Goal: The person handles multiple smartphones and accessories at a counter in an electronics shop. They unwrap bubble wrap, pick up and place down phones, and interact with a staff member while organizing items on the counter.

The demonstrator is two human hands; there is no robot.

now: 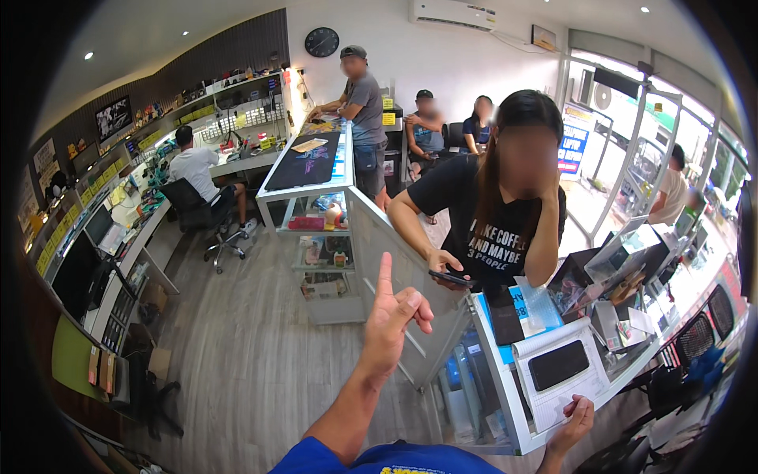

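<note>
My left hand is raised over the floor beside the counter, its index finger pointing up and the other fingers curled. It holds nothing. Low at the right, my right hand is loosely closed by the edge of an open paper pad, with nothing visible in it. On the pad lies a black smartphone, screen up. Behind it on the counter is another dark phone-like slab. Across the counter, a person in a black shirt holds a dark phone in one hand and has the other hand at the head.
A white swing gate joins my glass counter to a display case. Boxes and papers crowd the counter's right side. At left, a person sits on an office chair by a long workbench. Others stand or sit behind.
</note>
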